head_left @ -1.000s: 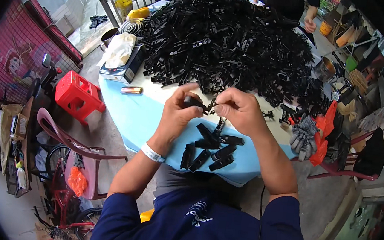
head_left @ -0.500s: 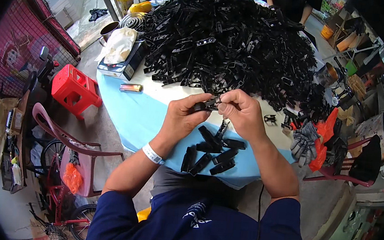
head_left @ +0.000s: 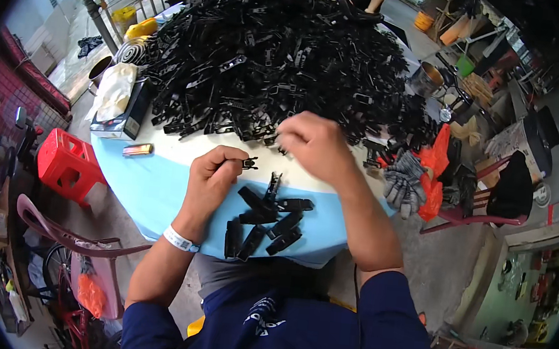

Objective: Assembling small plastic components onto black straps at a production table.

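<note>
Evidently, a broad table with a pale blue and cream covering [head_left: 127, 180] bears a huge heap of small black plastic parts [head_left: 284, 60].
The heap takes up the far side; a loose cluster of black elongated pieces [head_left: 259, 215] lies near, perhaps set apart to avoid mixing. By the heap's near edge is the right hand [head_left: 316, 148], fingers loosely curled; blur hides whether it holds anything. The left hand [head_left: 214, 175] pinches a small black openwork piece [head_left: 249, 163] between thumb and fingers, probably to leave its right end exposed.
</note>
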The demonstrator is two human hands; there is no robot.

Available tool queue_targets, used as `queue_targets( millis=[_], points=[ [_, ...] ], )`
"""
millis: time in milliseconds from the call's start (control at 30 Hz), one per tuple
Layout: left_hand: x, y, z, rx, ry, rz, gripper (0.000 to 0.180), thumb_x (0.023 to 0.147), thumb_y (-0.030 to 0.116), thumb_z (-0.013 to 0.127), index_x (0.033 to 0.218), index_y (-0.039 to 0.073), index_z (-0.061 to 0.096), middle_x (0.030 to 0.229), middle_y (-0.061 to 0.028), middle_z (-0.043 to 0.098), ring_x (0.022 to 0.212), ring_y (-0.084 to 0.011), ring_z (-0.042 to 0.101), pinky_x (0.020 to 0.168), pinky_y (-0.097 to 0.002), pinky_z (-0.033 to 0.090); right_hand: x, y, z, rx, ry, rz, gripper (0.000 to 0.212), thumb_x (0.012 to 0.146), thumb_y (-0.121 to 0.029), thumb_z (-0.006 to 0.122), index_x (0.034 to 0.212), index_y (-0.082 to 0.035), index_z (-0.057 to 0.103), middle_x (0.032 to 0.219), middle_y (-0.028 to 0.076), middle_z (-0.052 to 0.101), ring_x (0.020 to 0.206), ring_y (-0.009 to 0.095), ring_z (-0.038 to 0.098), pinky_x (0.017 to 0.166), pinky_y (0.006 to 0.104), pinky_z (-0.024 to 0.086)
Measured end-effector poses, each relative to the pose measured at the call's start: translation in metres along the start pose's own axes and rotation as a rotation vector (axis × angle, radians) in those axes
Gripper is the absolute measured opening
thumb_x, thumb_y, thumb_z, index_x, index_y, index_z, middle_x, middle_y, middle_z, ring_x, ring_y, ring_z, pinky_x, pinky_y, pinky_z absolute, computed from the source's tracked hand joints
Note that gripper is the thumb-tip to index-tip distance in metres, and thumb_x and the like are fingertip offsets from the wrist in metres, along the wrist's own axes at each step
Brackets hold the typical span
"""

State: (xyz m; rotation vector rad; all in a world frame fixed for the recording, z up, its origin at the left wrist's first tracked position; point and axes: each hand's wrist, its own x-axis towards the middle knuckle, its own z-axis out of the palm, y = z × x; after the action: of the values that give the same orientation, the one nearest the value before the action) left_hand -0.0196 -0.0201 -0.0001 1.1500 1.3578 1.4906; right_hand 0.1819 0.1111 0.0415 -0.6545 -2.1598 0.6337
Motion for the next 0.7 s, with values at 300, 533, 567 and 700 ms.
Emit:
queue_targets(
  millis=[300, 533, 567, 700],
  points=[
    [0.004, 0.004, 0.012, 0.009, -0.090, 0.017, 0.019, 0.084, 0.002, 0.066, 0.103, -0.001, 0.066, 0.082, 0.0032, 0.063, 0.071, -0.0041, 0.051, 0.062, -0.0214, 0.043, -0.011, 0.063, -0.089, -0.561, 0.050, 0.537, 0.032, 0.091, -0.017, 0.066, 0.121, -0.007, 0.069, 0.109, 0.019, 0.075, 0.100, 0.033, 0.073, 0.088, 0.0389, 0.056],
    [0.002, 0.007, 0.013, 0.018, -0.069, -0.018, 0.020, 0.084, 0.000, 0.065, 0.104, -0.001, 0.066, 0.081, 0.0037, 0.061, 0.070, -0.0040, 0.050, 0.061, -0.0212, 0.041, -0.012, 0.084, -0.091, -0.204, 0.119, 0.581, 0.033, 0.089, -0.014, 0.065, 0.121, -0.005, 0.069, 0.103, 0.019, 0.077, 0.094, 0.028, 0.075, 0.084, 0.0370, 0.057],
    [0.003, 0.006, 0.012, 0.002, -0.068, -0.022, 0.020, 0.084, 0.000, 0.064, 0.104, -0.001, 0.066, 0.081, 0.0035, 0.061, 0.070, -0.0041, 0.050, 0.061, -0.0212, 0.041, -0.012, 0.081, -0.092, -0.398, 0.148, 0.506, 0.034, 0.088, -0.015, 0.067, 0.120, -0.005, 0.069, 0.103, 0.018, 0.077, 0.094, 0.029, 0.075, 0.083, 0.0367, 0.058],
    [0.002, 0.002, 0.009, 0.029, -0.074, 0.036, 0.022, 0.084, 0.000, 0.064, 0.107, -0.002, 0.065, 0.083, 0.0025, 0.060, 0.071, -0.0044, 0.051, 0.062, -0.0212, 0.042, -0.011, 0.065, -0.082, -0.494, -0.155, 0.647, 0.042, 0.081, -0.022, 0.076, 0.119, -0.006, 0.069, 0.106, 0.017, 0.076, 0.100, 0.031, 0.074, 0.089, 0.0390, 0.056]
  ],
)
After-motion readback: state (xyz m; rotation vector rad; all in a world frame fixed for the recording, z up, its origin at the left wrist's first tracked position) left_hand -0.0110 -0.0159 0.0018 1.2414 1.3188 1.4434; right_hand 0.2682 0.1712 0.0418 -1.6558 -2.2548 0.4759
